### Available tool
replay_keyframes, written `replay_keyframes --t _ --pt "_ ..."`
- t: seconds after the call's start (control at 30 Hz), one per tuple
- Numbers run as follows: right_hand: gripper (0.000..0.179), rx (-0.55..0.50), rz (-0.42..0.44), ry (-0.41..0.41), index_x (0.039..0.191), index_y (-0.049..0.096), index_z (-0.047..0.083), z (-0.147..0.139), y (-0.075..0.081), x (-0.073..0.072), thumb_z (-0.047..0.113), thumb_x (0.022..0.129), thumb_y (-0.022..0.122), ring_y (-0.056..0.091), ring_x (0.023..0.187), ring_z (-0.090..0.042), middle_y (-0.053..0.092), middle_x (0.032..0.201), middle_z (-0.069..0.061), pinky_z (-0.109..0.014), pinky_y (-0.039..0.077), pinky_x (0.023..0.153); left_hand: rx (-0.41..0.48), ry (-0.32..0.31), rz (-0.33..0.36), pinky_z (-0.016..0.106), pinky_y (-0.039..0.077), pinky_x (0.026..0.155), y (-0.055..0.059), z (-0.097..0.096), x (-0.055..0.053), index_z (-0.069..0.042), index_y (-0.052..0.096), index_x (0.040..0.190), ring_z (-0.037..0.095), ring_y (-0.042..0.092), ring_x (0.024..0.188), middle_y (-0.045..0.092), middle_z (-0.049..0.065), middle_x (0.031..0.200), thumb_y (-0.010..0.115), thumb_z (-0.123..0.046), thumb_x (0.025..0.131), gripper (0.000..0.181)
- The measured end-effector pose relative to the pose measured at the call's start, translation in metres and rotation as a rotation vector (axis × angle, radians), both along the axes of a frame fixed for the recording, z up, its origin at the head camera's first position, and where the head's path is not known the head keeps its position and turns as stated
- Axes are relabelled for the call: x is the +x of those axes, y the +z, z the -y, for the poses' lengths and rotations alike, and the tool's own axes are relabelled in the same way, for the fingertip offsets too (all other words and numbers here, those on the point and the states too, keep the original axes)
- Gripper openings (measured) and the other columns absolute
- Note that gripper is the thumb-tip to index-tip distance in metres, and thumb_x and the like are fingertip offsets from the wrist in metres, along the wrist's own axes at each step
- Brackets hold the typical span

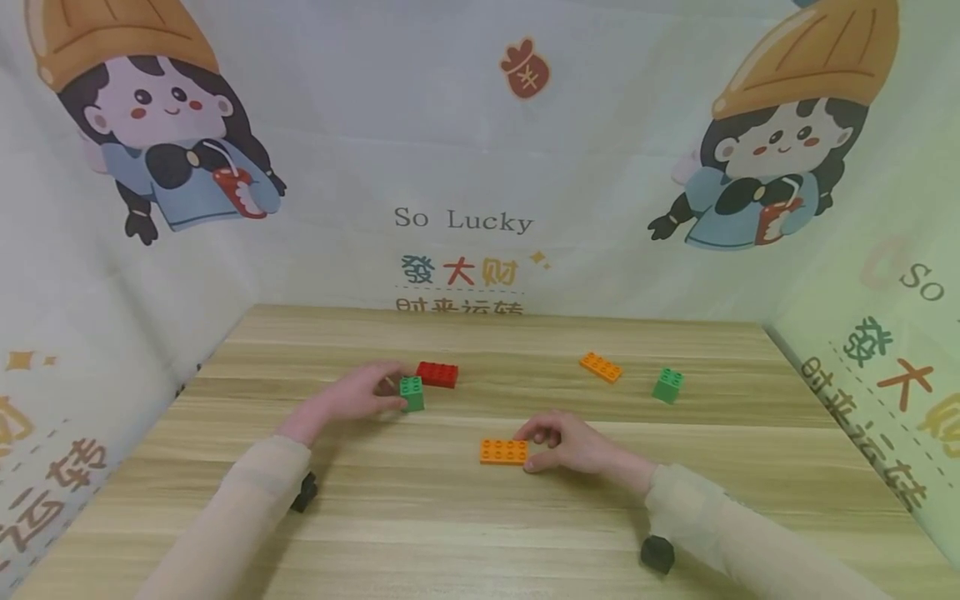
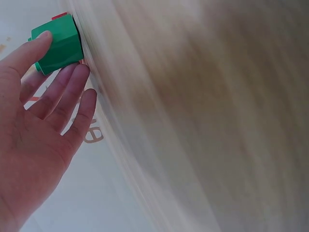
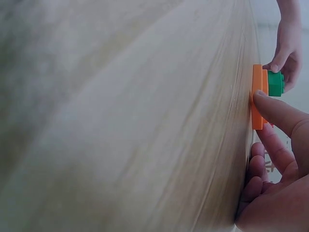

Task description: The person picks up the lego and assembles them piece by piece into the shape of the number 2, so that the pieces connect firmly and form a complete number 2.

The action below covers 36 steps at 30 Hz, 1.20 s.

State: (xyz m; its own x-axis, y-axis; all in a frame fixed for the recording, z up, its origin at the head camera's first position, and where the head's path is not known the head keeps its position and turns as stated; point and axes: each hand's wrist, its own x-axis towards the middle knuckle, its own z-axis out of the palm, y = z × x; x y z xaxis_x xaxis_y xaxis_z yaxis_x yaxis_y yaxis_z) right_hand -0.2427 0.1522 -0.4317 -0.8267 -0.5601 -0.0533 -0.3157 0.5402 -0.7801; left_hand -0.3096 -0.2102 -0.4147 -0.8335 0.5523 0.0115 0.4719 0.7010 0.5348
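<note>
My left hand (image 1: 365, 392) pinches a green toy building block (image 1: 412, 396) between thumb and fingers, left of the table's middle. In the left wrist view the thumb lies on the face of this green block (image 2: 60, 46), and the other fingers extend behind and below it. Just behind it, a red building brick (image 1: 437, 374) lies on the table. Nearer the front, my right hand (image 1: 573, 444) holds the right end of a flat orange building brick (image 1: 503, 452), studs up. The right wrist view shows thumb and index finger on the orange brick (image 3: 258, 108).
A second flat orange brick (image 1: 600, 367) lies toward the back right of the wooden table (image 1: 480, 533). Another green block (image 1: 668, 385) stands right of it. Printed cloth (image 1: 465, 150) hangs along the back and both sides.
</note>
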Motion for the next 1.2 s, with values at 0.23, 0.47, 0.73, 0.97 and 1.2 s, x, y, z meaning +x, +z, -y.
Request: replay_keyframes --t 0.23,0.47,0.73,0.97,1.2 --pt "0.035 -0.016 0.02 -0.015 0.113 0.07 0.007 0.0 0.0 0.002 0.016 0.08 0.08 0.043 0.084 -0.017 0.059 0.099 -0.009 -0.021 0.035 0.073 0.022 0.004 0.022 0.042 0.056 0.093 0.002 -0.006 0.007 -0.003 0.054 0.135 0.027 0.065 0.109 0.066 0.014 0.123 0.07 -0.024 0.091 0.051" --pt "0.035 -0.018 0.025 -0.03 0.112 0.07 0.007 0.001 0.0 0.003 0.016 0.08 0.081 0.044 0.085 -0.016 0.06 0.101 -0.01 -0.021 0.036 0.074 0.061 0.003 0.022 0.036 0.057 0.088 0.005 -0.016 0.013 -0.007 0.057 0.131 0.022 0.066 0.103 0.067 0.01 0.12 0.07 -0.025 0.091 0.046" --pt "0.035 -0.023 0.025 -0.025 0.112 0.07 0.008 0.0 -0.002 0.001 0.017 0.079 0.081 0.044 0.084 -0.016 0.06 0.1 -0.009 -0.021 0.036 0.072 0.182 0.03 0.053 0.038 0.057 0.089 0.009 -0.035 0.025 -0.011 0.056 0.134 0.025 0.066 0.108 0.064 0.012 0.128 0.07 -0.024 0.092 0.046" --pt "0.035 -0.024 0.037 -0.029 0.113 0.07 0.007 0.001 -0.002 0.001 0.016 0.08 0.081 0.044 0.085 -0.016 0.06 0.101 -0.009 -0.021 0.037 0.073 0.244 0.014 0.089 0.038 0.057 0.092 0.004 -0.052 0.034 -0.01 0.058 0.131 0.024 0.066 0.105 0.065 0.01 0.124 0.071 -0.019 0.091 0.042" --pt "0.035 -0.016 0.034 -0.036 0.113 0.07 0.008 0.001 -0.003 0.001 0.017 0.08 0.081 0.044 0.085 -0.016 0.06 0.101 -0.008 -0.022 0.036 0.073 0.25 0.05 0.127 0.029 0.058 0.081 0.002 -0.065 0.04 -0.01 0.059 0.131 0.022 0.066 0.103 0.065 0.01 0.125 0.072 -0.02 0.09 0.044"
